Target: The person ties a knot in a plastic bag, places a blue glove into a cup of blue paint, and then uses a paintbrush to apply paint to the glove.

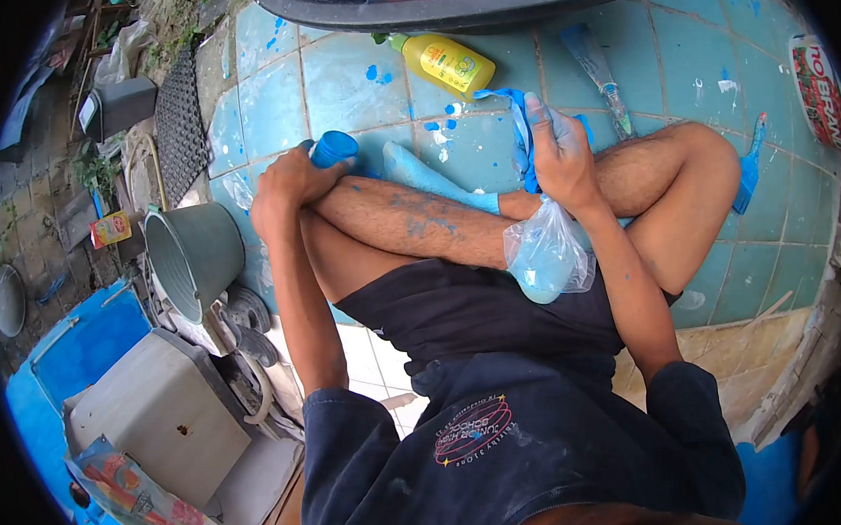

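My left hand (283,188) is closed around a small blue plastic jar (334,149), beside my bent left knee. My right hand (563,155) is raised over my crossed legs, its fingers closed on a clear plastic bag (549,253). Something pale blue and rounded shows inside the bag, which hangs towards my lap. A crumpled blue strip (521,144), possibly a glove or thin plastic, also hangs at the fingers of that hand. Bluish paint smears its thumb. A yellow bottle (447,64) with a green cap lies on the tiles beyond.
A black basin (466,15) with something red inside stands ahead. A paint-stained brush (605,84) and a blue brush (750,168) lie on the blue-spotted tiles (268,110). Left are a grey bucket (193,258) and a black mat (182,127). A printed sack (819,95) is at right.
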The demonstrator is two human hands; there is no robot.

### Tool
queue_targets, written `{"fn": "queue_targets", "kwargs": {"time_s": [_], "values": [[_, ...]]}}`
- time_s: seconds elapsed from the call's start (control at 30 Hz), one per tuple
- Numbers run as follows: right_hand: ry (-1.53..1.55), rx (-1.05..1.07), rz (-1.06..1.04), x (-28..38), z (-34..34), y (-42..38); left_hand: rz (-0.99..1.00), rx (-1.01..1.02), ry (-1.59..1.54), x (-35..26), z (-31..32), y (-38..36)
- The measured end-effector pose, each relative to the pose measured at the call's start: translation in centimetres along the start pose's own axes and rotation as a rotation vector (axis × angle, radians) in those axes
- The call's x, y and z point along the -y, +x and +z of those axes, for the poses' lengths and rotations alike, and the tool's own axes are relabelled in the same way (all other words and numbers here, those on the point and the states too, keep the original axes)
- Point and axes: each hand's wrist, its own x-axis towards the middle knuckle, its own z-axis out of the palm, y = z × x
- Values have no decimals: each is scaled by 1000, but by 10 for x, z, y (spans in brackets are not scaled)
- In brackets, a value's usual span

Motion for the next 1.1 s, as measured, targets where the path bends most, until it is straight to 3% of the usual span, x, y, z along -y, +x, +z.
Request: {"fn": "queue_targets", "kwargs": {"time_s": [0.07,0.13,0.4,0.47,0.5,0.57,0.6,0.67,0.7,0.77,0.83,0.9,0.93,0.97,1.03,1.1], "values": [[35,-15,-13,2,-2,-1,21,26,26,-7,2,17],[55,-29,-81,2,-1,-2,95,296,22,-15,1,31],[211,76,51,-8,-6,7,140,87,101,-36,5,24],[260,59,56,-17,-4,12,211,-94,-75,-33,-3,17],[265,57,58,-15,-4,11,212,-93,-69,-30,-7,12],[53,8,-105,-7,-5,8,447,-664,-329,-22,-12,0],[52,10,-100,-5,-5,7,445,-659,-330,-22,-18,-8],[75,35,-29,-2,-6,5,429,-894,-598,-26,-29,-28],[70,35,-25,-2,-7,5,428,-890,-603,-32,-29,-36],[26,7,-49,-3,-8,4,331,-756,-1313,-42,-25,-51],[25,-3,-30,1,-11,4,225,-792,-1301,-36,2,-43],[17,-10,-9,-1,-14,4,332,-505,-1918,-43,21,-39],[40,2,7,-3,-16,5,439,-412,-1983,-46,29,-38],[65,17,24,-5,-17,6,427,-412,-1990,-51,36,-37],[106,83,58,-6,-23,8,316,-235,-2337,-62,48,-35],[178,196,74,1,-26,8,240,-145,-2388,-65,48,-32]]}}
